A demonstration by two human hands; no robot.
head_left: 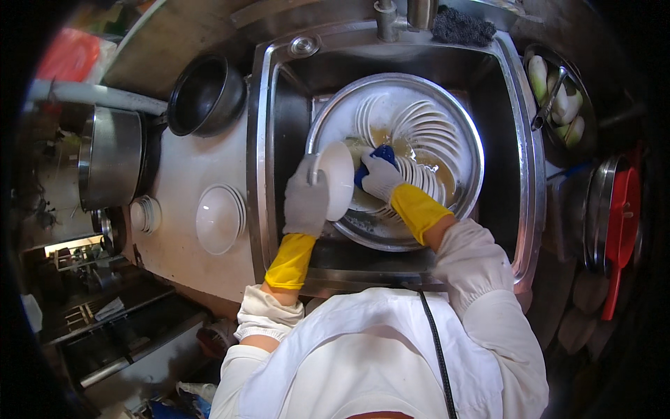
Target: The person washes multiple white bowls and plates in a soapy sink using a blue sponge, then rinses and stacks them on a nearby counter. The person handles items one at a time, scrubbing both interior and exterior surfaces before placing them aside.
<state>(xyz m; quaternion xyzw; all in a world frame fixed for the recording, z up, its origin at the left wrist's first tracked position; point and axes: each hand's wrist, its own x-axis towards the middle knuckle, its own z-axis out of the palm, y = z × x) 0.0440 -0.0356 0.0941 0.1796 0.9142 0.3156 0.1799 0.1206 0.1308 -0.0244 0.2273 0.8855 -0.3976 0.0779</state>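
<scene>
My left hand, in a pale glove with a yellow cuff, grips a white dish by its edge and holds it tilted at the left side of a large round metal basin. My right hand, gloved alike, is closed on a blue scrubber just right of the dish. Whether the scrubber touches the dish cannot be told. Inside the basin, white plates lean in overlapping curved rows in sudsy, yellowish water. The basin sits in a steel sink.
Left of the sink, a counter carries stacked white dishes, small bowls, a dark pot and a large metal pot. A faucet and dark scouring pad are behind. Vegetables and a red-handled utensil are at right.
</scene>
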